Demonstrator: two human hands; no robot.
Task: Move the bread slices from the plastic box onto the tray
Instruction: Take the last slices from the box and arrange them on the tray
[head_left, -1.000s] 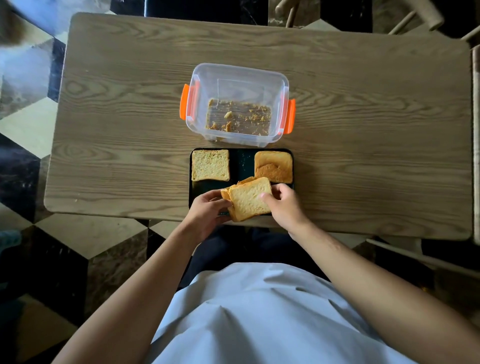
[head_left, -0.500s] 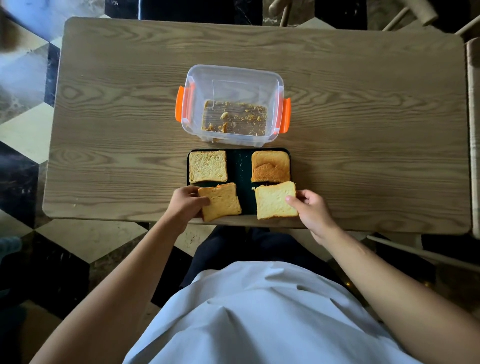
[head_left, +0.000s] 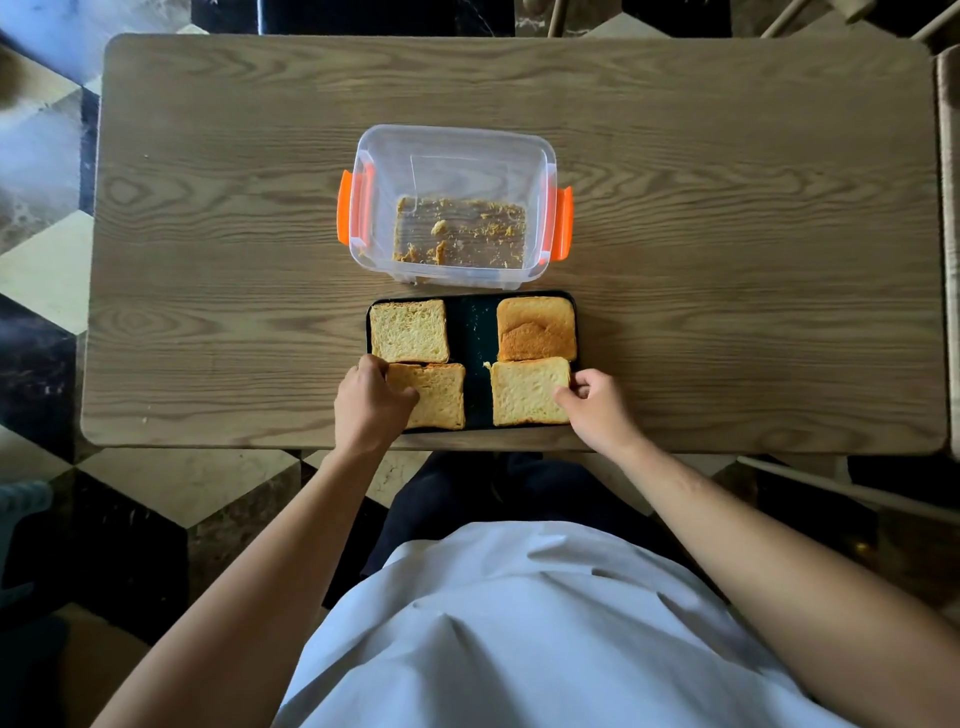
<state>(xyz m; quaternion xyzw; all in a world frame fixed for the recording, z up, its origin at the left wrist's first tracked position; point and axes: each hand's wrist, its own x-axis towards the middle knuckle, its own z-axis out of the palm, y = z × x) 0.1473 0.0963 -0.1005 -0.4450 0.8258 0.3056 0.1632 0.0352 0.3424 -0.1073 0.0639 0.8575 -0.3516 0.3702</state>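
i see my left hand resting on the near-left bread slice, fingers curled together over its left edge, the thumb tucked toward the slice's far corner; whether they pinch the edge or only press on it, i cannot tell. my right hand sits at the right edge of the near-right bread slice, its fingertips bunched and touching the crust, a light pinch or nudge by the look of it.

just beyond my left fingers lies the far-left slice, touching the one under my hand. beyond my right fingers lies the far-right slice, darker and crusty on top, and its near edge meets the slice i am touching. all four lie flat on the dark tray, with a bare strip of tray between my two hands.

further out from my fingers, just past the tray, stands the plastic box with orange clips. i see only crumbs on its floor and no slice.

i judge the moving to be done: the box looks emptied and every slice i can see is on the tray. what is left seems only to square up the two near slices and lift my hands away.
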